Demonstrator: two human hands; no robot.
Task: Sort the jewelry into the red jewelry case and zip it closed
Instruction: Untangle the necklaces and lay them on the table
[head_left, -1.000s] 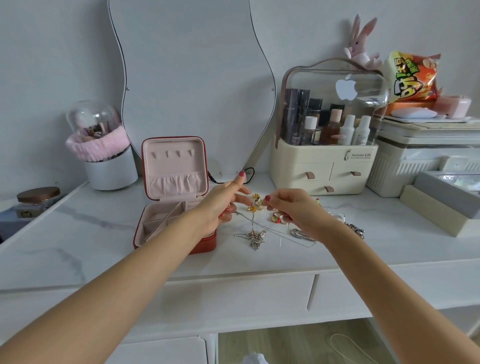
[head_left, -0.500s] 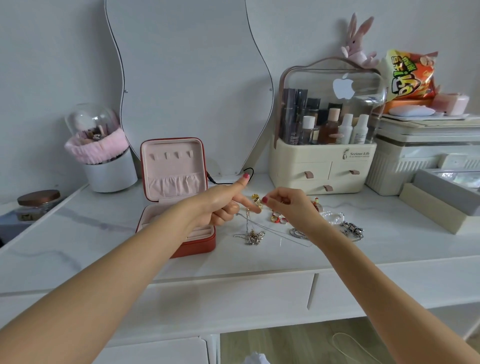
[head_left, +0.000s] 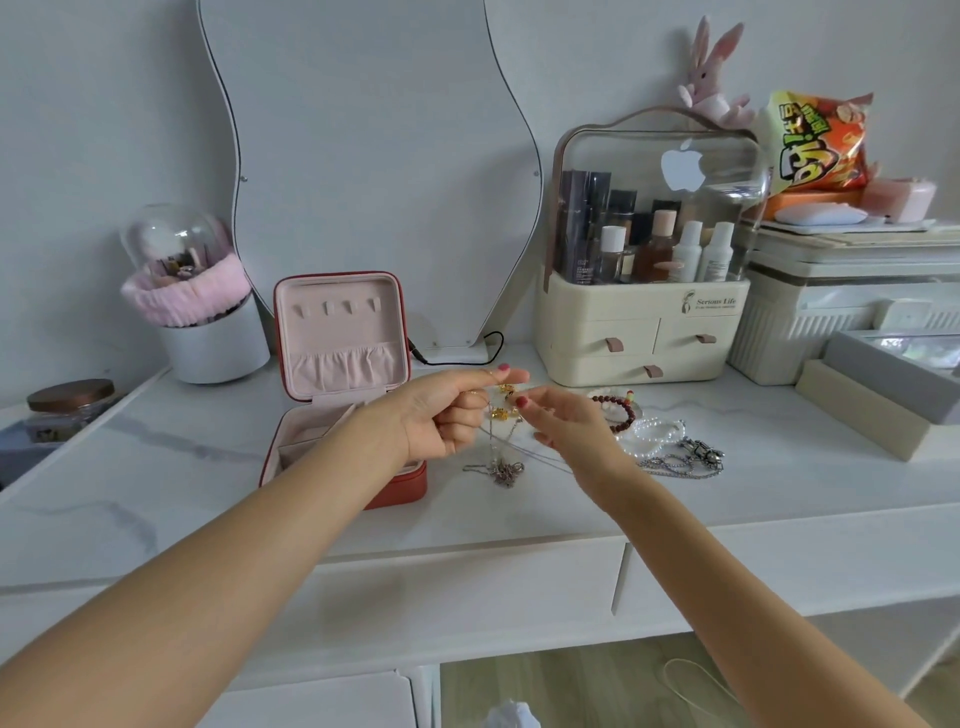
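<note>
The red jewelry case (head_left: 400, 483) stands open on the white vanity top, its pink lid (head_left: 340, 332) upright. Just right of it my left hand (head_left: 452, 415) pinches a thin necklace chain with gold charms (head_left: 503, 413) and holds it above the table. The chain's silver end (head_left: 501, 470) trails onto the surface. My right hand (head_left: 566, 426) is beside the chain, fingertips pinching near the charms. To the right lie a red bead bracelet (head_left: 623, 410), a pearl strand (head_left: 654, 434) and a silver chain (head_left: 691, 460).
A wavy mirror (head_left: 363, 171) stands behind the case. A cream cosmetics organizer (head_left: 644, 332) is at the back right, a brush holder with a pink band (head_left: 202, 322) at the back left, a jar (head_left: 67, 405) at far left. Boxes (head_left: 872, 410) fill the right side.
The view has shifted right. My left hand has lifted the chain a little and both hands stay close together on it; the bead bracelet is now uncovered.
</note>
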